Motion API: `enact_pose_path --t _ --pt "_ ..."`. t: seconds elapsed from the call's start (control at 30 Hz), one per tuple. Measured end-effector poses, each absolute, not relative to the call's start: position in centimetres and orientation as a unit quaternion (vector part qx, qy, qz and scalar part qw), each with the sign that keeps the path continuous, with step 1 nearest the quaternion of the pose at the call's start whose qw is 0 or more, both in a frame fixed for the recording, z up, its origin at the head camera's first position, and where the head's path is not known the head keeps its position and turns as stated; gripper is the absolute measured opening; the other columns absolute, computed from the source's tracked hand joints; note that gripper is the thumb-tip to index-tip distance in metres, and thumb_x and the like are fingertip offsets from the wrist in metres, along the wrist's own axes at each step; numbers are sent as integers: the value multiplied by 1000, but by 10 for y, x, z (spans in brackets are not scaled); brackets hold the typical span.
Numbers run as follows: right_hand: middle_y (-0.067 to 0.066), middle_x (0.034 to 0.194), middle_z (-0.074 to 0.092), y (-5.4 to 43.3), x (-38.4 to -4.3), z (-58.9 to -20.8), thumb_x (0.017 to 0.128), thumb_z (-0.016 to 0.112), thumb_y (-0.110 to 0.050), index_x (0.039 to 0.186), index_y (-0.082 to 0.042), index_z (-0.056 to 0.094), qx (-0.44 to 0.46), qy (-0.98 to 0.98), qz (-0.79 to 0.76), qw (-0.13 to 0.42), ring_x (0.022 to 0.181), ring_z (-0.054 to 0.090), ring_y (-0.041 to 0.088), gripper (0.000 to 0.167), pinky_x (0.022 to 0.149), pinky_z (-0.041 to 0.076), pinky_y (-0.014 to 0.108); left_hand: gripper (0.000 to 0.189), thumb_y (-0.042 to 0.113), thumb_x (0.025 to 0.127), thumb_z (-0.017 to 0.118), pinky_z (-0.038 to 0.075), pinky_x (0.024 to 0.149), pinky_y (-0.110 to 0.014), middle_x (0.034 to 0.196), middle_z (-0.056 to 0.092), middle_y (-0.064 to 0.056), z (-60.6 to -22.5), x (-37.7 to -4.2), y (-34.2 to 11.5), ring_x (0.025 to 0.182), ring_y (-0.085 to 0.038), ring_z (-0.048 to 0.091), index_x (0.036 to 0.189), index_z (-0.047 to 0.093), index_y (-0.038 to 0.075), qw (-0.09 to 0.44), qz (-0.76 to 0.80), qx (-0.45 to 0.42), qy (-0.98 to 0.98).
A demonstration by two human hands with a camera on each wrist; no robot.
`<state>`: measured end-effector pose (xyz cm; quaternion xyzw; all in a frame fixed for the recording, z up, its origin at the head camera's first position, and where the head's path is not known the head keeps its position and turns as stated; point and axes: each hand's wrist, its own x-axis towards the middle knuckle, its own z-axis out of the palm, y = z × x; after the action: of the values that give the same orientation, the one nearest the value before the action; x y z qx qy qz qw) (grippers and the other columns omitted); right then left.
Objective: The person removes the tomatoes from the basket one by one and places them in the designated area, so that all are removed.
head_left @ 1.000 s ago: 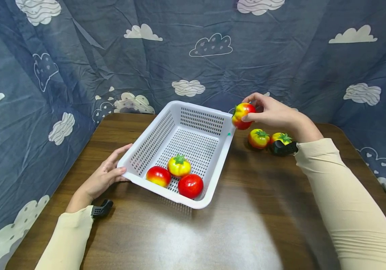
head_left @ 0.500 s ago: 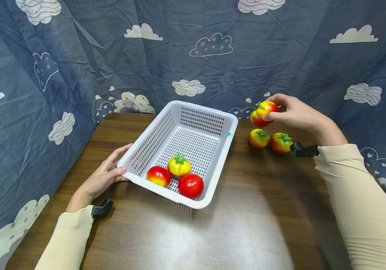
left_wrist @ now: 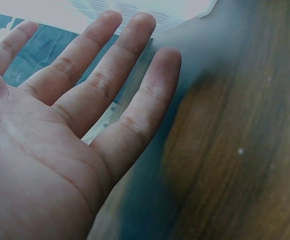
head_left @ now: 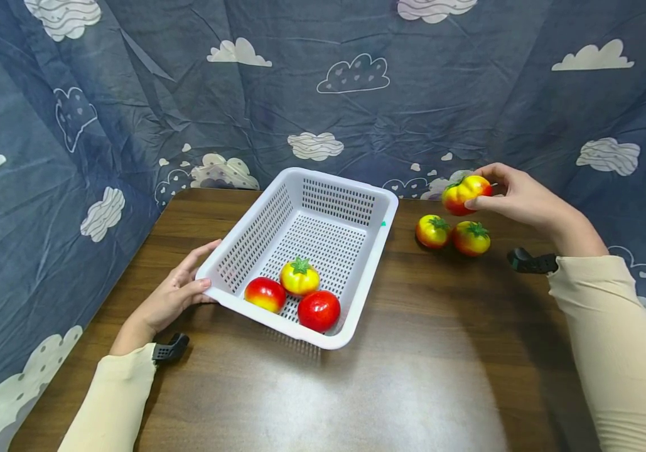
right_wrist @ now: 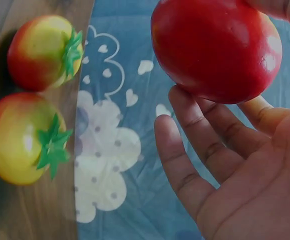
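Currently, an artificial tomato (head_left: 461,195) sits in the right hand (head_left: 520,196), at the right of the head view, held off the table between thumb and fingertips. Its leafy top tips toward the upper left and its red base faces right, into the palm; its broader axis runs roughly sideways across the frame. The right wrist view, at upper right, shows that smooth red underside.

Just below it in the head view, a yellow-topped tomato (head_left: 432,231) and a neighbouring tomato (head_left: 471,239) rest on the wooden table (head_left: 413,370), green leaves toward their upper right.

The left hand (head_left: 169,300), well apart from the right, spreads its fairly straight fingers and thumb against the left corner of a white perforated basket (head_left: 363,287). The basket's long axis slants from lower centre to upper right. Inside, at the near end, lie a leaf-up yellow tomato (head_left: 300,279), a red-and-yellow tomato (head_left: 265,294) and a red tomato (head_left: 319,311); bare mesh floor spans the far end.

A strip of wood separates the right rim from the tabletop pair. The table's far edge meets a cloud-print curtain (head_left: 187,119) close behind.
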<state>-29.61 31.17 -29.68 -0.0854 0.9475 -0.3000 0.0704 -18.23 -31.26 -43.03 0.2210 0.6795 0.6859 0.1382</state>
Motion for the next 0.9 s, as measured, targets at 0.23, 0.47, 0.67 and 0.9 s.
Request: enact_pose_path --t 0.23,0.47,0.67,0.9 --pt "27 149 49 328 -291 -305 103 70 -41 157 1 36 -79 948 -303 61 126 52 39 77 79 38 2 71 -1 109 46 63 94 -31 145 61 1 -431 -183 -313 119 -15 71 170 27 27 137 684 219 683" --pt "27 148 50 343 -290 -315 102 72 -38 156 4 37 -77 947 -308 45 101 57 0 76 78 38 -1 71 -1 108 46 63 94 -32 147 59 2 -431 -183 -313 120 -15 71 170 26 27 137 682 218 685" --pt "31 152 45 356 -288 -325 103 71 -42 158 4 35 -59 948 -310 34 123 59 32 80 77 34 -1 71 -1 108 46 63 94 -32 147 60 2 -431 -183 -313 120 -15 71 170 26 27 137 680 217 686" --pt "33 151 46 371 -286 -336 103 70 -43 157 6 36 -49 949 -312 13 111 59 7 80 76 33 -2 71 -1 108 46 63 93 -32 147 59 2 -432 -184 -314 120 -15 71 171 26 27 136 681 217 687"
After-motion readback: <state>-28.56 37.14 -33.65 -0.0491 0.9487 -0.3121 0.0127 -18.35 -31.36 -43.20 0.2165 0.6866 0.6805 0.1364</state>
